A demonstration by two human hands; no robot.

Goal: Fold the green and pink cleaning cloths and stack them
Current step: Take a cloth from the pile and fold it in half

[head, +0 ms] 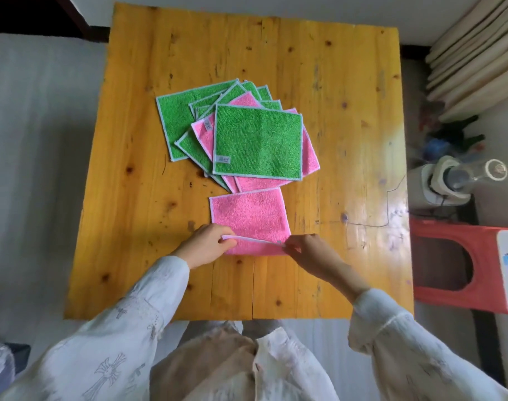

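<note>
A pink cloth (248, 212) lies flat on the yellow wooden table (333, 111), close to me. Its near edge is lifted and turned up. My left hand (206, 244) pinches the near left corner of that edge. My right hand (307, 250) pinches the near right corner. Behind it sits a loose pile of unfolded cloths (206, 134), several green and several pink, fanned over one another. A large green cloth (257, 143) lies on top of the pile.
A red plastic stool (455, 261) stands right of the table. Behind it are a white appliance (446, 180) with a clear jar and a thin black cable across the table's right side. Beige curtains (475, 53) hang at the far right.
</note>
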